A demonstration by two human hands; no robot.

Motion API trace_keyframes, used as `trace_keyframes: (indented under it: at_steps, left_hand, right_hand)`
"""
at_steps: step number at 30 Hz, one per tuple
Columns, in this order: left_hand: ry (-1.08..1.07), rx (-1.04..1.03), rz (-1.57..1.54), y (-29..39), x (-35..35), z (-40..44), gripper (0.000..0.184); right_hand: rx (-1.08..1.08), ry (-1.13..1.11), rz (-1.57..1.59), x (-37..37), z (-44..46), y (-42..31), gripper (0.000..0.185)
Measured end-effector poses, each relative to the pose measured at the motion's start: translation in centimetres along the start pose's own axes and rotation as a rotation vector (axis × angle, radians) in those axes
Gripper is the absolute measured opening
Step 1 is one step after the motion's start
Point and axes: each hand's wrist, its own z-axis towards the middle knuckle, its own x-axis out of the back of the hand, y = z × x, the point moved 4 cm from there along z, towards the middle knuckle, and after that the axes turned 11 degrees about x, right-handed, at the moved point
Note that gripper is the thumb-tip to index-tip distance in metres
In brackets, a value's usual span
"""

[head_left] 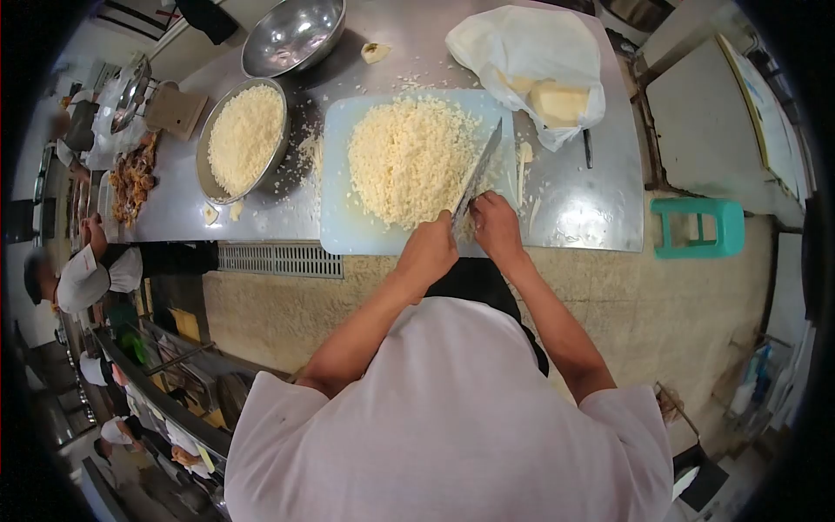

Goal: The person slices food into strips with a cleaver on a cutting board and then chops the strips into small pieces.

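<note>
My left hand (428, 250) is closed round the handle end of a knife (480, 167), whose broad blade points away from me over the right part of a pale blue cutting board (335, 228). Close beside the blade's lower end is my right hand (497, 224), its fingers curled in. Whatever sits in those fingers is hidden. A large heap of finely chopped pale yellow food (409, 161) covers the board's middle, left of the knife. Small bits cling to the blade.
Left of the board stands a metal bowl (283, 155) full of chopped pieces, with another metal bowl (296, 39) behind. A white plastic bag (531, 43) holds a pale block (559, 103). A green stool (698, 228) stands right. Other people (85, 280) are at left.
</note>
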Motion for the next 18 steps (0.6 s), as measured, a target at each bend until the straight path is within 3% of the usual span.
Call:
trace_keyframes:
  at_steps: [9,18]
  left_hand:
    - [0.002,0.001,-0.047,0.0,-1.5,0.7,0.012]
    - [-0.036,-0.054,-0.056,0.4,-2.1,0.9,0.011]
  right_hand:
    - [0.025,0.063,0.022,0.6,-0.4,0.2,0.01]
    - [0.008,-0.019,-0.018,0.5,-1.1,1.1,0.009]
